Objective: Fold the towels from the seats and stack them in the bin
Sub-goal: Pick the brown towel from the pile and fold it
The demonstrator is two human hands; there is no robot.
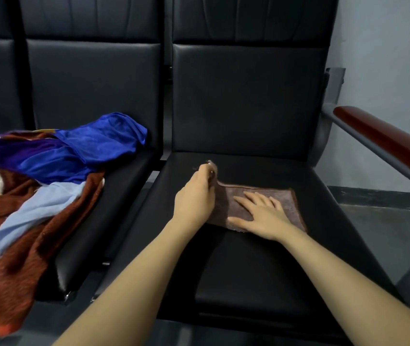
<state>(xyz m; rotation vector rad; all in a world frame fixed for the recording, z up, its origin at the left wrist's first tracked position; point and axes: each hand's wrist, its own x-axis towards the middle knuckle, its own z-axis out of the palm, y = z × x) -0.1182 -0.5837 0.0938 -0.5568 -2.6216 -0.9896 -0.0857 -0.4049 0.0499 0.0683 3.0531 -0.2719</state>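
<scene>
A person's two bare arms reach over a black padded vinyl seat point(261, 258) at the right end of a row, where a small brown terry towel point(291, 208) lies partly folded on the cushion, toward its back half. The right hand point(261, 216) rests flat on the towel, palm down, fingers point(251, 199) spread wide & pointing left, thumb along the near edge; it pins the cloth, nothing gripped. The left hand point(196, 198) sits at the towel's left end, fingers point(207, 171) curled narrow in a pinch on the far-left corner, which is lifted off the seat & pokes up just above the knuckles. Rest of the towel stays flat, its right edge clear of both hands.

On the next seat point(114, 196) to the left: a loose heap of unfolded cloths, w/ a bright blue shiny cloth point(99, 146) on top at the back, a rust-red textured towel point(24, 258) sprawling toward the front edge, a pale blue cloth point(31, 216) draped across it, & a purple piece point(11, 153) at far left. A reddish-brown wooden armrest point(386, 141) on a grey metal frame borders the right seat. Pale wall point(386, 58) behind.
</scene>
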